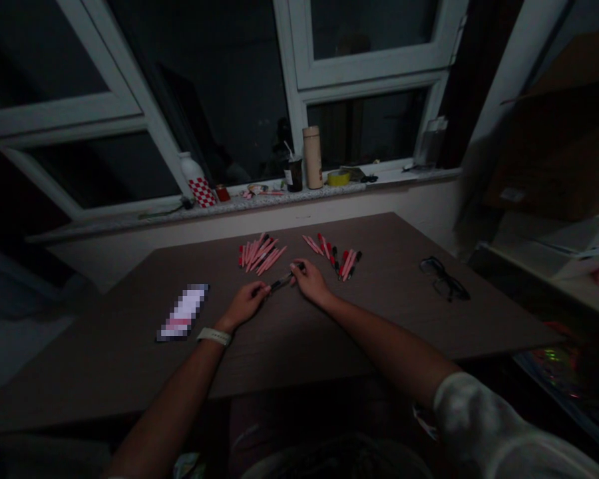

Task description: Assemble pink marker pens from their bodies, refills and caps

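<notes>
My left hand (247, 304) and my right hand (309, 281) rest on a dark wooden table (359, 319) and together pinch one dark pen (284, 278), one hand at each end. Both hands are closed on it. Just beyond the left hand lies a bundle of several pink pens (260, 253). Beyond the right hand lies a looser group of pink, red and black pens and caps (335, 255). A pale band sits on my left wrist (213, 336).
A blurred-out phone (183, 312) lies left of my left hand. Black glasses (443, 277) lie at the right. On the windowsill stand a checked bottle (196, 179), a dark cup (294, 173), a tall beige flask (312, 158) and a yellow tape roll (338, 177).
</notes>
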Tool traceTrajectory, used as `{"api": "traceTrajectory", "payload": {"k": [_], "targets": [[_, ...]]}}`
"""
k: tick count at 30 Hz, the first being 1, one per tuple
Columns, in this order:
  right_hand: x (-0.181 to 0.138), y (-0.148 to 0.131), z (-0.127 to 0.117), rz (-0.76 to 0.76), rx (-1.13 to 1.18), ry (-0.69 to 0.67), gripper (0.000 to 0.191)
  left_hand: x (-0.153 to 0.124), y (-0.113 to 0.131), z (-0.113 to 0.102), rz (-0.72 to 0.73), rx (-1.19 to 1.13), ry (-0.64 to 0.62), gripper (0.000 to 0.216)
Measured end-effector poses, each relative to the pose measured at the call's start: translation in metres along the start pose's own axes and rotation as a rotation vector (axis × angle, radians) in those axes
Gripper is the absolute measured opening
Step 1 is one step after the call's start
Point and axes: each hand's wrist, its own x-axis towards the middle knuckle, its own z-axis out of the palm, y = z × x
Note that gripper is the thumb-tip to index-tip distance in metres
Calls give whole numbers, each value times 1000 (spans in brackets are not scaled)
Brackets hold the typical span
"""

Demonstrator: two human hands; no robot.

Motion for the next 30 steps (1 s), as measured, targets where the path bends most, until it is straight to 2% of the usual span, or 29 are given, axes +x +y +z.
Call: {"api": "traceTrajectory", "payload": {"k": [7,19,30], "targets": [[0,6,-2,34,-97,-26,40,2,2,1,-18,23,20,44],[5,12,-6,63,-193,-79,48,8,-1,9,1,49,-19,44],[5,3,-13,106,-285,-115,33,9,-2,9,6,45,8,43]]}}
